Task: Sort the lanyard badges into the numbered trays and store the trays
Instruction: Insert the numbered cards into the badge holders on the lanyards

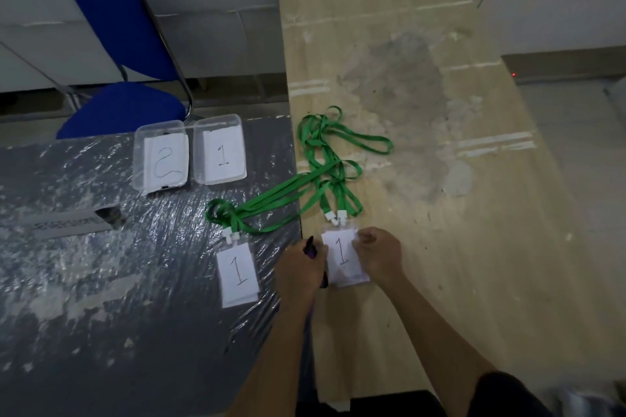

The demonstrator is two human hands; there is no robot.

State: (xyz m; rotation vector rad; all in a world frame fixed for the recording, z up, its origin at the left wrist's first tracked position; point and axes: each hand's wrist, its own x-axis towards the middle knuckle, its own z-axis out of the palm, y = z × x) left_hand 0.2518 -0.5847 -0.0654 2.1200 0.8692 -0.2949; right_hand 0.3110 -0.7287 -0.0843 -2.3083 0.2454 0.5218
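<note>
1. Grey worktop (84, 281), film-wrapped and scuffed, fills the left half of the view; its right edge butts against the wooden worktop (457, 247), which runs from 6 o'clock to 12 o'clock.
2. Tray marked 2 (160, 156), clear plastic with a paper label inside, sits at the far edge of the grey worktop, at about 11 o'clock from the hands.
3. Tray marked 1 (221, 150), same type, stands just beside the first on its right; whether the two touch cannot be told.
4. Badge marked 1 (239, 275), flat on the grey worktop at 9 o'clock from the left hand, clear of it.
5. Second badge marked 1 (343, 256), flat on the wooden worktop near the seam, between both hands.
6. Green lanyards (333, 159), tangled in loops at 12 o'clock from the hands; one strand crosses the seam to the first badge and lies across the path toward the trays.
7. Left hand (299, 267), fingers curled round a dark purple pen (311, 249), touching the second badge's left edge.
8. Right hand (377, 256), fingers curled, pinching the second badge's right edge.
9. Blue folding chair (115, 44), behind the grey worktop at 11 o'clock, apart from the trays.
10. Open room: bare wood at 2 to 3 o'clock from the hands; bare grey surface at 8 to 9 o'clock.
</note>
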